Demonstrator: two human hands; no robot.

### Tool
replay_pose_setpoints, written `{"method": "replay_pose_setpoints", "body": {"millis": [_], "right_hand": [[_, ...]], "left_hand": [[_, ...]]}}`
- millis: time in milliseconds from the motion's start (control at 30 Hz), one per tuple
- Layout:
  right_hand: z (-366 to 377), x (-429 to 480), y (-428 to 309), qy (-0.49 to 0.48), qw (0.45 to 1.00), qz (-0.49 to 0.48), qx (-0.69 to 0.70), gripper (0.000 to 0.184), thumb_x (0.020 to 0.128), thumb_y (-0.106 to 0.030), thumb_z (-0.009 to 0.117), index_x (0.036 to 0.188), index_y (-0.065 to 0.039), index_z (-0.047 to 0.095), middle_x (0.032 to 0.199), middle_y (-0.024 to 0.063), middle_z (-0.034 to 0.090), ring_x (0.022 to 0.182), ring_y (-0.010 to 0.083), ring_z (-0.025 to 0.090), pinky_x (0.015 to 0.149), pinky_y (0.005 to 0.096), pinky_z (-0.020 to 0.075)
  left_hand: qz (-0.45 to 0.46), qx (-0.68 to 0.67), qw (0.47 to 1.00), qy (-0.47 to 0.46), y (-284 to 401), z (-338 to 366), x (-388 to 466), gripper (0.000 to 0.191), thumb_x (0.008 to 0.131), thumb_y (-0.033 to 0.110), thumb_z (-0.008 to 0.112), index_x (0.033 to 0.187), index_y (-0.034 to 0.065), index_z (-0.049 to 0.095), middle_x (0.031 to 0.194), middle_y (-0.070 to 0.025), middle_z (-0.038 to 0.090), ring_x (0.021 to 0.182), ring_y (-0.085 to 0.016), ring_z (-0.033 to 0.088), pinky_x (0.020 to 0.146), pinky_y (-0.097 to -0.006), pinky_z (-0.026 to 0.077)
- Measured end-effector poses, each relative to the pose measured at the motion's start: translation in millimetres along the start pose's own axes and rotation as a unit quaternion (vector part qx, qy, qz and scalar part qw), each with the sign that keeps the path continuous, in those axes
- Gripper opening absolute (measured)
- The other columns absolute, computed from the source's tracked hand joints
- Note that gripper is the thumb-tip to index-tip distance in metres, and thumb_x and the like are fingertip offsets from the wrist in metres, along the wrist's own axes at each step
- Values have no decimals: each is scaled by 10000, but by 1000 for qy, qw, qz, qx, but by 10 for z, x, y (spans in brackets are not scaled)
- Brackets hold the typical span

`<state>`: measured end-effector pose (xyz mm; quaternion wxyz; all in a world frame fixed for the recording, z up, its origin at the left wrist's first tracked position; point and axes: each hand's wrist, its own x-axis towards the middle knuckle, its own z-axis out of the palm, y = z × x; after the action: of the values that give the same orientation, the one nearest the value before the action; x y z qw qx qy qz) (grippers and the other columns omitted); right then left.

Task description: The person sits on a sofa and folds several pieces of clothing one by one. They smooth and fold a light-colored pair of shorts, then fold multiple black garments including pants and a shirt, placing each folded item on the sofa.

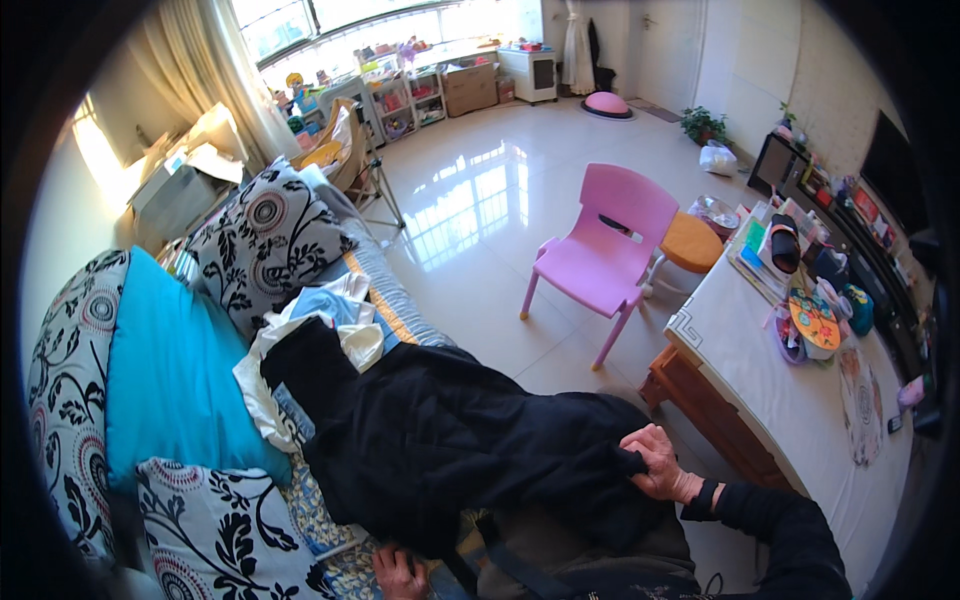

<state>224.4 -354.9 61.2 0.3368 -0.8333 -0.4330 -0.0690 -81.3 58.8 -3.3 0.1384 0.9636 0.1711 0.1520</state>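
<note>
A black cloth garment [450, 435] lies spread across the sofa seat and over my lap. My right hand [656, 461] grips its edge, with a fold bunched between thumb and fingers. Low in the view, my left hand [401, 574] is down on the patterned sofa cover [319, 499], close to the garment's near edge. Its fingers look curled, and whether they hold anything is hidden. Beyond the garment's far end lies a heap of white and light-blue clothes [330, 304], partly covered by the black cloth.
A turquoise cushion [172, 375] and a black-and-white patterned cushion [232, 525] line the left side. A pink plastic chair [611, 247] stands on the tiled floor ahead, beside an orange-topped stool [691, 241]. The white-covered table [757, 360] at right bears books, a basket and a fan.
</note>
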Motion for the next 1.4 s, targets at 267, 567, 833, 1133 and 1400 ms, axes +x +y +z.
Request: {"method": "replay_pose_setpoints", "body": {"millis": [267, 567, 833, 1133, 1400], "right_hand": [[-1, 41, -12, -8, 1000, 8, 14, 176, 830, -167, 657, 965, -56, 637, 1068, 128, 638, 972, 327, 560, 878, 430, 429], [81, -17, 42, -30, 999, 32, 12, 222, 858, -191, 650, 1026, -49, 676, 1098, 126, 627, 1004, 317, 539, 902, 434, 430], [78, -30, 46, -27, 999, 36, 8, 218, 862, -184, 648, 1032, -49, 678, 1087, 123, 632, 1010, 314, 543, 924, 435, 427], [86, -35, 45, -24, 999, 38, 11, 228, 841, -167, 652, 1033, -47, 681, 1082, 126, 635, 1006, 314, 546, 923, 433, 426], [71, -14, 35, -28, 999, 32, 6, 228, 829, -158, 648, 1024, -44, 677, 1087, 127, 634, 1001, 314, 543, 922, 433, 425]], "left_hand": [[17, 16, 999, 24, -70, 25, 6, 215, 794, 115, 677, 994, 41, 656, 1148, -170, 612, 1066, -391, 570, 927, -488, 496], [-11, -11, 1000, 17, 12, -57, 70, 241, 777, 63, 682, 1013, 27, 649, 1150, -154, 611, 1062, -377, 569, 949, -454, 487], [-7, -12, 1000, 26, 22, -53, 89, 246, 771, 55, 685, 1012, 21, 657, 1142, -157, 617, 1054, -378, 573, 948, -456, 490], [-5, -12, 999, 29, 30, -67, 98, 231, 777, 55, 687, 1003, 19, 655, 1135, -159, 618, 1046, -378, 574, 933, -456, 494], [-10, -14, 999, 27, 27, -57, 95, 233, 772, 55, 694, 999, 24, 652, 1145, -152, 612, 1052, -376, 571, 935, -456, 494]]}}
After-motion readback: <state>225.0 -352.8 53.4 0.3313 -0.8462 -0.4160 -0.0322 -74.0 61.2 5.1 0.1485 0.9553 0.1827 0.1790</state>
